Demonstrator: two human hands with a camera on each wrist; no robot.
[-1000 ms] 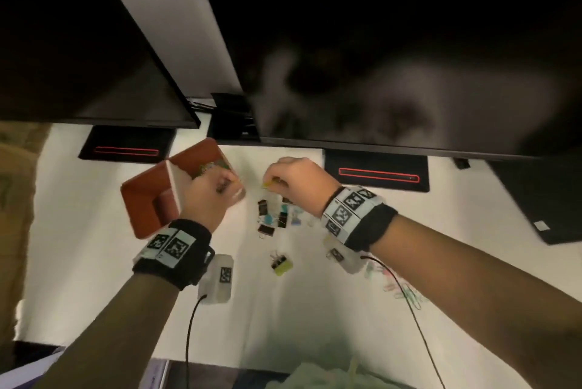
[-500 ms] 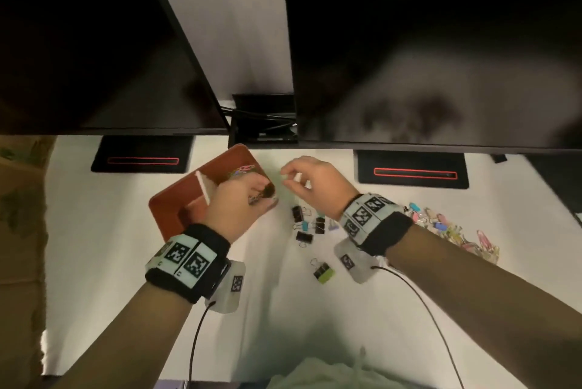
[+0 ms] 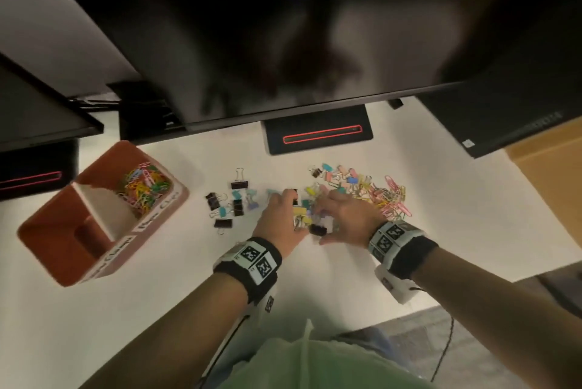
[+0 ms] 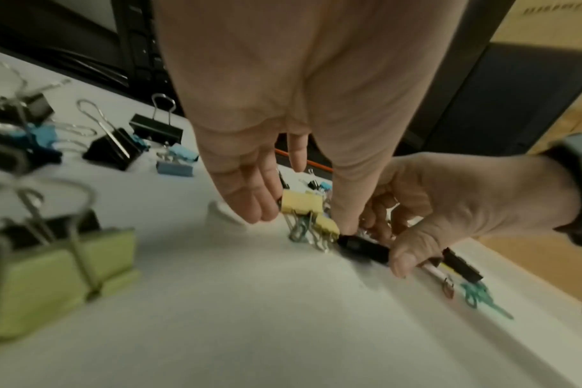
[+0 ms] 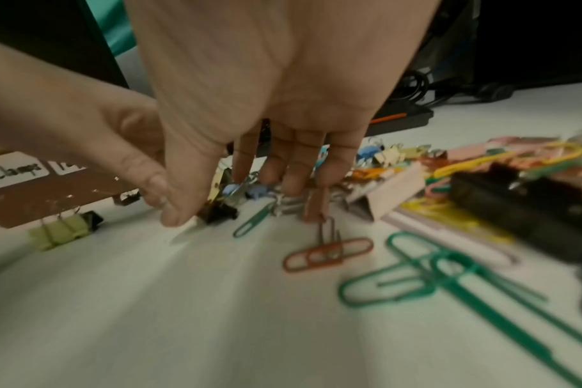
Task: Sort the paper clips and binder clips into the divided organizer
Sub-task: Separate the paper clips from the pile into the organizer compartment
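Both hands have come away from the organizer (image 3: 104, 218), where the left hand held its rim, and now work the loose clips on the white desk (image 3: 315, 288), well to the organizer's right. Organizer: red-brown, divided by a white partition; far compartment holds coloured paper clips (image 3: 143, 187), near compartment shows no clips from the head view; front labels are only partly legible. Left hand (image 3: 280, 221): fingers straight and pointing down, tips beside two yellow binder clips (image 4: 308, 212), gripping nothing visible. Right hand (image 3: 346, 218): thumb and fingers curled round a black binder clip (image 4: 362, 248) lying on the desk, just beyond the yellow pair from the organizer. Black and blue binder clips (image 3: 231, 202) lie scattered between the hands and the organizer; an olive-green binder clip (image 4: 55, 275) sits at the near edge of that scatter. Mixed heap of pastel binder clips and paper clips (image 3: 371, 193) lies on the hands' far side from the organizer, with green paper clips (image 5: 412, 273) and an orange one (image 5: 326, 253) strayed toward the desk's front. Risks, as judged: wire handles of neighbouring clips may hook together, so lifting the black clip could drag a yellow one along and drop it short of the organizer; a paper clip snagged in a handful could land in the binder-clamp compartment; a hasty sweep could push strays off the desk edge.
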